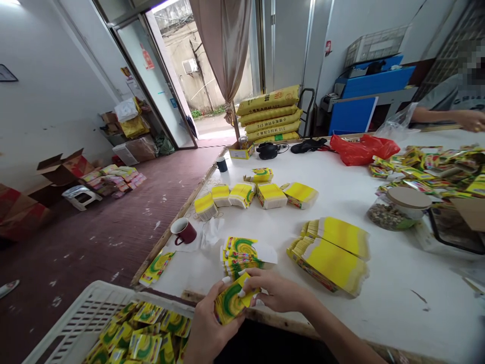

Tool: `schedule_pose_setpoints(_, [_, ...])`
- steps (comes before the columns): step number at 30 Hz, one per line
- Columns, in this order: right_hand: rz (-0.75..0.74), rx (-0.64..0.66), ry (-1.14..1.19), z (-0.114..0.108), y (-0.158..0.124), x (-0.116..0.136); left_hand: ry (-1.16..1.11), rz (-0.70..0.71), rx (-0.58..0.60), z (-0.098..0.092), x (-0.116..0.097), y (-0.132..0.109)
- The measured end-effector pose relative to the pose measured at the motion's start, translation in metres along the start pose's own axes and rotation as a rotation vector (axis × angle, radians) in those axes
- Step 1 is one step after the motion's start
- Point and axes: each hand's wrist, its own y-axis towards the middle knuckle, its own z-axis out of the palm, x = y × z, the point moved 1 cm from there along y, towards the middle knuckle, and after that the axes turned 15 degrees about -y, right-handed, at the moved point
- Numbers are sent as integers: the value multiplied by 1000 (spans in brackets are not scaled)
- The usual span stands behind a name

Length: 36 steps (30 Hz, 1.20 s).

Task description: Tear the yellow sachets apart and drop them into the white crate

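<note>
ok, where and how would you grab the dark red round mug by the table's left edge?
Probably by the looped handle, coming from the near side: the dark red round mug stands upright with its handle facing the wearer, while crumpled white tissue sits to its right. The left hand is nearer, but holds yellow-and-green printed packaging.
</note>
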Motion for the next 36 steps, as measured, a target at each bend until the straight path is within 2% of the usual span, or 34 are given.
schedule_pose_setpoints(2, [31, -25, 25, 3, 2, 0, 40, -3, -23, 3, 0, 1])
schedule_pose_setpoints(4, [108, -110, 77, 13, 3, 0, 48, -23, -58, 7, 1, 1])
schedule_pose_setpoints(6, [160, -193, 160, 23, 6, -1, -52, -86, -112, 8, 5, -2])
schedule_pose_setpoints(7, [180, -228, 190, 26, 7, -2, -147, -133, -176, 6, 9, -5])
schedule_pose_setpoints(9, [237, -318, 168, 25, 11, -10, -396, -214, -420, -3, 17, -15])
schedule_pose_setpoints(12, [385, -435, -83, 16, 18, -31, -815, -215, -877, -21, 30, -34])
schedule_pose_setpoints(14, [439, -387, -250, 14, 23, -45, -1021, -247, -1034, -26, 40, -44])
schedule_pose_setpoints(15, [442, -336, -306, 17, 26, -51, -1073, -306, -1047, -24, 45, -46])
schedule_pose_setpoints(18, [398, -235, -382, 30, 31, -65, -989, -464, -930, -7, 59, -40])
schedule_pose_setpoints(20, [368, -231, -395, 37, 32, -70, -805, -376, -836, 6, 67, -22])
schedule_pose_setpoints(23, [318, -214, -391, 38, 33, -72, -468, -175, -642, 21, 77, 21])
schedule_pose_setpoints(25, [292, -211, -389, 36, 33, -70, -272, -166, -532, 29, 84, 51])
schedule_pose_setpoints(28, [327, -252, -394, 33, 31, -64, -204, -174, -456, 41, 94, 83])
schedule_pose_setpoints(31, [444, -276, -419, 31, 31, -56, -205, -168, -402, 52, 104, 89])
schedule_pose_setpoints(36, [597, -189, -485, 25, 40, -43, -195, -213, -415, 58, 116, 77])
